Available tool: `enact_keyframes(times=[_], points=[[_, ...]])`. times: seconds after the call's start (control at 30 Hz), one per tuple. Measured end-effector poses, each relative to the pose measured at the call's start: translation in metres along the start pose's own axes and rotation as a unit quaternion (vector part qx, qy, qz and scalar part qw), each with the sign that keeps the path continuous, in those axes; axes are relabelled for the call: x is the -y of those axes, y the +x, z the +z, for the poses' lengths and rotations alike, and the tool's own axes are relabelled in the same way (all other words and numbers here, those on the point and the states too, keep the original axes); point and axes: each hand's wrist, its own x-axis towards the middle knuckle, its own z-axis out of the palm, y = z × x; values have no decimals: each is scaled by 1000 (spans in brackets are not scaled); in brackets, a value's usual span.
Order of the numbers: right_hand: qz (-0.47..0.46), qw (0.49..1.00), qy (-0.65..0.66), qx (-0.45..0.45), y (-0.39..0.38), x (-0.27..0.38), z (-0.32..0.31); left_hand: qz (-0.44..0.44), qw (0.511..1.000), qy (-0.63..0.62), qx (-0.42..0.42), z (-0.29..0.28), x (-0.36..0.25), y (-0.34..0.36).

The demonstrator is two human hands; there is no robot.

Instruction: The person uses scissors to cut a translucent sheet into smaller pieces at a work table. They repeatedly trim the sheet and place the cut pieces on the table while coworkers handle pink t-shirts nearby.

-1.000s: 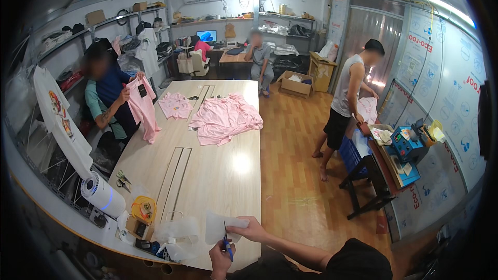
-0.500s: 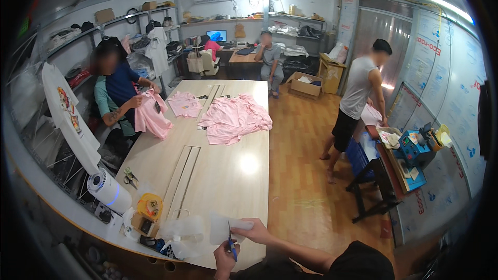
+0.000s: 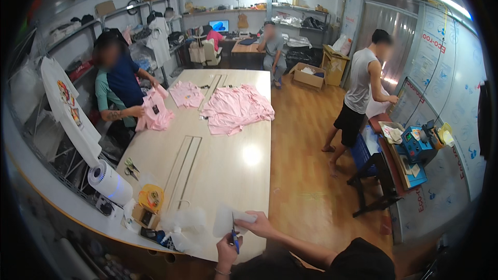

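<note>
A long, pale wooden table [image 3: 228,158] holds crumpled pink cloth [image 3: 236,110]. The left hand [image 3: 226,250] grips blue-handled metal scissors [image 3: 236,241]; close by, the right hand [image 3: 258,225] pinches a thin white sheet [image 3: 223,222].

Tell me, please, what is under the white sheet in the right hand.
The table shows around the sheet; what the sheet, the left hand and the scissors cover cannot be seen.

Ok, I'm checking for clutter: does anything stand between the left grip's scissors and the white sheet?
Nothing visible: the left grip holds the blue scissors, blades at the white sheet in the right grip.
</note>
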Motion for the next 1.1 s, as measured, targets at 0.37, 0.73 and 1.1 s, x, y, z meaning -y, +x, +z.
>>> enact_keyframes(times=[0.37,0.73,1.1], points=[[-29,969,162,-181,29,-7,-17,-130,982,137,20,-22,63,-22],[55,957,245,-148,31,-13,-20,-81,921,379,34,-7,197,-2],[106,940,296,-130,16,-13,-22,-29,925,375,56,8,201,4]])
